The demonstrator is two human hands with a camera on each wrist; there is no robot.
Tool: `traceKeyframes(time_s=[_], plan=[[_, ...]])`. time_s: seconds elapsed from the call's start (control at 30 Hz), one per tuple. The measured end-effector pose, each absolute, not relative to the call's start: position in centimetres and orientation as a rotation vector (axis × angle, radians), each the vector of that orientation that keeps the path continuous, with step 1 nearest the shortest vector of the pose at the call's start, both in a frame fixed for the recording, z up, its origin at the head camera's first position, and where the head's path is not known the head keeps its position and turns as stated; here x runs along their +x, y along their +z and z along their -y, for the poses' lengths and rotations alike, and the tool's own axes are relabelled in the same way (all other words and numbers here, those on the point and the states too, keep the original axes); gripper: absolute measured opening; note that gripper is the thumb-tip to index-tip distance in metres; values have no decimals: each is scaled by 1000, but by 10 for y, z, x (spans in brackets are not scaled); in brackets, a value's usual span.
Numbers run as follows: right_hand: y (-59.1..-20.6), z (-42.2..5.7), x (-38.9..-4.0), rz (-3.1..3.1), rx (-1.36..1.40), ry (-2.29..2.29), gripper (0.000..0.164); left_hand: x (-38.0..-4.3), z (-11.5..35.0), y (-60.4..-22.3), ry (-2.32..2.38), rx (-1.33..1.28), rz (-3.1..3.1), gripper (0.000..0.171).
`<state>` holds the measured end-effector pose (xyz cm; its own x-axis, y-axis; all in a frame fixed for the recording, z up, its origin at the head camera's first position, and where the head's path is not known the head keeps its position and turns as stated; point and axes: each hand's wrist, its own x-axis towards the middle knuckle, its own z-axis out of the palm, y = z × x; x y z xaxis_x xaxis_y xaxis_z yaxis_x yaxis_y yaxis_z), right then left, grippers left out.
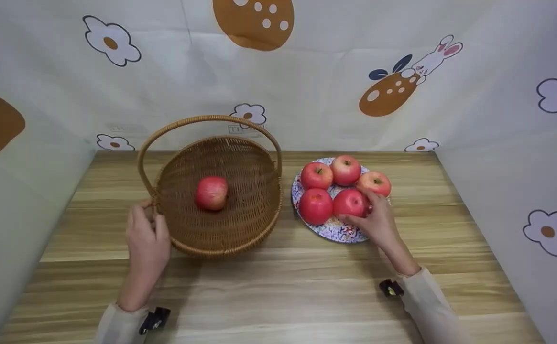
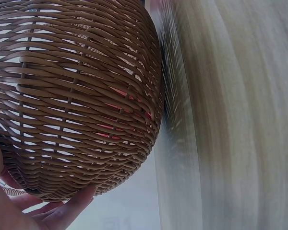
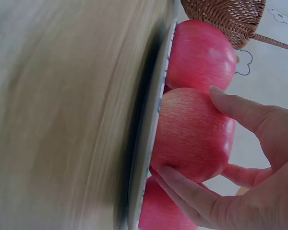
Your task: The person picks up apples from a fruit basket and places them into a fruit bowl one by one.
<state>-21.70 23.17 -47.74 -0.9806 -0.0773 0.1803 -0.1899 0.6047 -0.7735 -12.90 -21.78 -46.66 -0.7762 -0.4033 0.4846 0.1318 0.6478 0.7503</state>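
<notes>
A brown wicker basket [image 1: 254,234] with a tall arched handle stands on the table, and one red apple [image 1: 212,193] lies inside it. At the basket's left side my left hand [image 1: 148,243] grips the rim near the handle's foot; the left wrist view shows fingers [image 2: 72,208] against the weave. On a patterned plate [image 1: 340,234] to the right sit several red apples. My right hand [image 1: 376,220] holds the front right apple [image 3: 194,136] there, thumb on one side and fingers on the other. That apple is still at plate level, touching or very near its neighbours.
The wood-grain table [image 1: 278,296] is bounded by pale cloth walls [image 1: 316,86] printed with flowers and rabbits. Another apple [image 1: 316,206] sits at the plate's left front, between the held apple and the basket. The basket's arched handle [image 1: 211,118] rises above its rim.
</notes>
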Motion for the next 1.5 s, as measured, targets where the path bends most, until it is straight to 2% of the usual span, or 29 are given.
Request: traceKeyframes(time_s=[0.53,0.97,1.5], plan=[[-476,-224,-222,2721,168,1248,82,-128,217,-466,-1085,207,2230,30],[-449,-223,-217,2678,249,1193,68,-129,216,-467,-1076,229,2221,31],[-421,-188,-201,2549,422,1360,53,-129,217,-467,-1060,221,2220,30]])
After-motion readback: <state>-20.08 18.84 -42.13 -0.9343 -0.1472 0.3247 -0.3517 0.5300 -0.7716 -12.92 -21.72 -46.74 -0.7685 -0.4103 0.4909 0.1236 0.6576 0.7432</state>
